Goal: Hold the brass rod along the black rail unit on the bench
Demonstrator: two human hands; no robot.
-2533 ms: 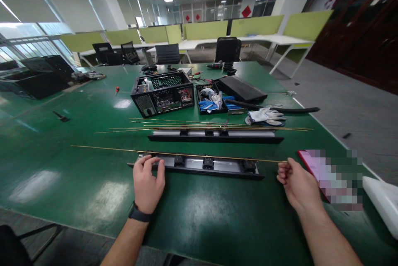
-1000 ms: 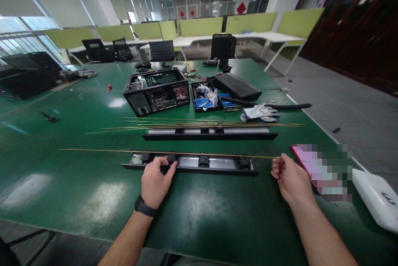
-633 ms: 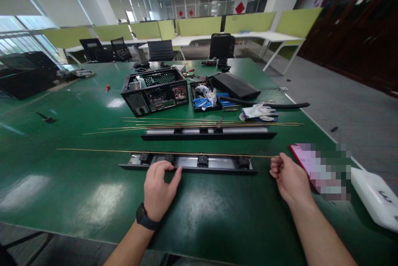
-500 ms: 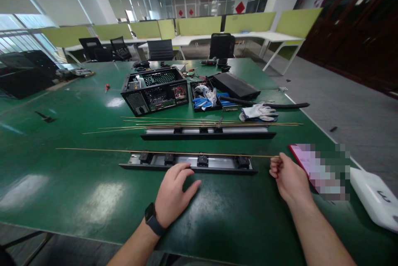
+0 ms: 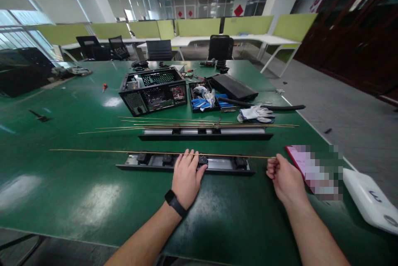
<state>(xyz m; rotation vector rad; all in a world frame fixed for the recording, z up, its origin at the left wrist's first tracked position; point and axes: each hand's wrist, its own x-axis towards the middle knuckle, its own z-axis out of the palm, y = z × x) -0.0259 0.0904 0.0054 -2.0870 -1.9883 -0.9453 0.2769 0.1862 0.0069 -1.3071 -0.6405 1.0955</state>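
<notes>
A long thin brass-coloured rod (image 5: 93,150) runs sideways above the nearer metal channel (image 5: 224,170), which has a black front edge and several black blocks inside. My right hand (image 5: 284,177) is closed on the rod's right end, to the right of the channel. My left hand (image 5: 188,177) lies flat over the middle of the channel, fingers stretched toward the rod and thumb out to the right. It covers part of the channel beside a black block (image 5: 202,160). Whether its fingertips touch the rod, I cannot tell.
Behind lies a second channel (image 5: 205,136) with several thin rods (image 5: 107,127) across it. Farther back are an open computer case (image 5: 152,92), a tray of gloves (image 5: 203,98) and white gloves (image 5: 256,113). At right lie a blurred pink-screened object (image 5: 300,158) and a white box (image 5: 370,199).
My left hand has moved forward and right, from the channel's front edge onto its middle. My right hand keeps hold of the rod's end, and the view has shifted slightly.
</notes>
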